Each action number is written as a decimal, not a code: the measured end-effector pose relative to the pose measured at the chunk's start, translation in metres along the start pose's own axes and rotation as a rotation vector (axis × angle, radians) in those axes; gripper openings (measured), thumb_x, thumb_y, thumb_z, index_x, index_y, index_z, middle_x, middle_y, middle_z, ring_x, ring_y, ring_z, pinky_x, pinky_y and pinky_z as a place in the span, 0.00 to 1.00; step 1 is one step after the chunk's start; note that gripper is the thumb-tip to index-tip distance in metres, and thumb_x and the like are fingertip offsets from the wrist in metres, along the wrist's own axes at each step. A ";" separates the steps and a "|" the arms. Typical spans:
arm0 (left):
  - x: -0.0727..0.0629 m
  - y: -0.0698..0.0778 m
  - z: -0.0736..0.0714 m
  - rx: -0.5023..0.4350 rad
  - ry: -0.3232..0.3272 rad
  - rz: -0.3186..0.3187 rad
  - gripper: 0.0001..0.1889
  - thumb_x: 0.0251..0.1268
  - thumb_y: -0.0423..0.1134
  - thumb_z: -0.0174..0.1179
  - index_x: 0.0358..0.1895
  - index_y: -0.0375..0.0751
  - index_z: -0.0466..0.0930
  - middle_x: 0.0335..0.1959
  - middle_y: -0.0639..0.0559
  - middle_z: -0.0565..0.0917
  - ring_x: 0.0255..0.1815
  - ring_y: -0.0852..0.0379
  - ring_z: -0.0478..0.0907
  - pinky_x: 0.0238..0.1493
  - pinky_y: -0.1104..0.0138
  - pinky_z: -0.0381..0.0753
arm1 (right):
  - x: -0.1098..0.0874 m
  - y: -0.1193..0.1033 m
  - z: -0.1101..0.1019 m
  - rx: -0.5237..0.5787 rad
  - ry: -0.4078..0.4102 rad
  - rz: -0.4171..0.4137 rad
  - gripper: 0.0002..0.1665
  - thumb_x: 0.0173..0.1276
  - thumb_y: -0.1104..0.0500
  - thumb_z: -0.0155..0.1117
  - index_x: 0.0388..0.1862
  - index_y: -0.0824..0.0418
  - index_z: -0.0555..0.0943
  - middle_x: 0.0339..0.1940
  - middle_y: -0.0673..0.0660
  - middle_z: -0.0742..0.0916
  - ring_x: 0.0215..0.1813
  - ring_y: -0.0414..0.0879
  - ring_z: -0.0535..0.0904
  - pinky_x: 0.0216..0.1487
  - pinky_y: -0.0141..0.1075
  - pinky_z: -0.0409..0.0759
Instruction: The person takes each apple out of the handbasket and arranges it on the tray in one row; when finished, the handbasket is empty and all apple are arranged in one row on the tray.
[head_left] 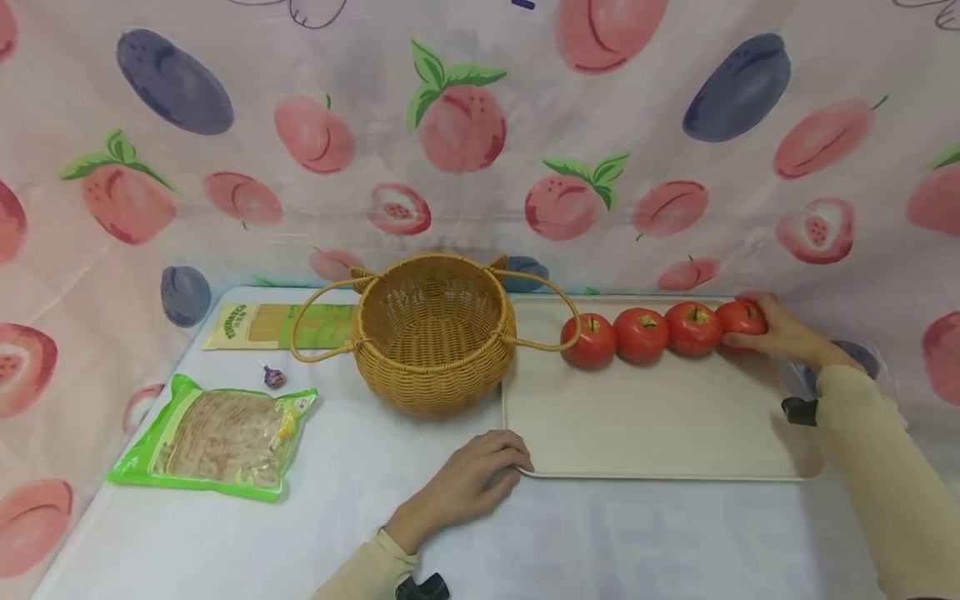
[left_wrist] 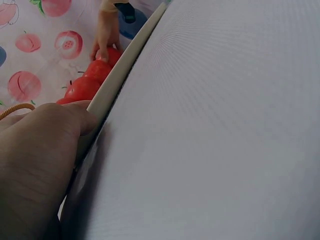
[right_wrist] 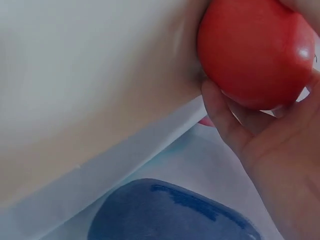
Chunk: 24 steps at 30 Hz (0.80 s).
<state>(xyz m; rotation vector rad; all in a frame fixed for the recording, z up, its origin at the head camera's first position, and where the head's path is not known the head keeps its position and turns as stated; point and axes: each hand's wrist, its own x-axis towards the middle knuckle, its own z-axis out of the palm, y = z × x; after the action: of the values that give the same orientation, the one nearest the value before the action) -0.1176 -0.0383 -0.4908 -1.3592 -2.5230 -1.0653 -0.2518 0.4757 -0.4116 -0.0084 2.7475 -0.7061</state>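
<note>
Several red apples (head_left: 641,336) sit in a row along the far side of a pale rectangular tray (head_left: 645,425). My right hand (head_left: 780,329) grips the rightmost apple (right_wrist: 255,55), thumb on its near side and fingers round behind. That apple stands at the tray's far right end, close against its neighbour. At the near left corner of the tray, my left hand (head_left: 476,475) holds the rim, with the thumb (left_wrist: 87,122) against its outer face and a fingertip reaching over it.
A wicker basket (head_left: 431,387) with two looped handles stands left of the tray, its right handle overlapping the leftmost apple in the head view. Farther left lie a noodle packet (head_left: 258,325), a small wrapped lollipop (head_left: 274,377) and a green-edged food bag (head_left: 217,437). Fruit-patterned cloth (head_left: 465,192) hangs behind.
</note>
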 end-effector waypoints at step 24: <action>-0.002 -0.005 -0.007 -0.200 0.001 -0.112 0.11 0.66 0.36 0.56 0.49 0.52 0.78 0.57 0.61 0.75 0.66 0.62 0.67 0.69 0.66 0.66 | -0.017 0.002 0.023 0.107 0.141 -0.040 0.64 0.61 0.43 0.65 0.76 0.52 0.29 0.73 0.76 0.43 0.69 0.76 0.47 0.61 0.71 0.57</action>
<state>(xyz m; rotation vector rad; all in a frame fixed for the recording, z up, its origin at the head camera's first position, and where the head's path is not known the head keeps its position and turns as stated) -0.1218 -0.0458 -0.4893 -1.2715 -2.5771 -1.3716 -0.2285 0.4681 -0.4264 0.0095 2.8455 -0.8963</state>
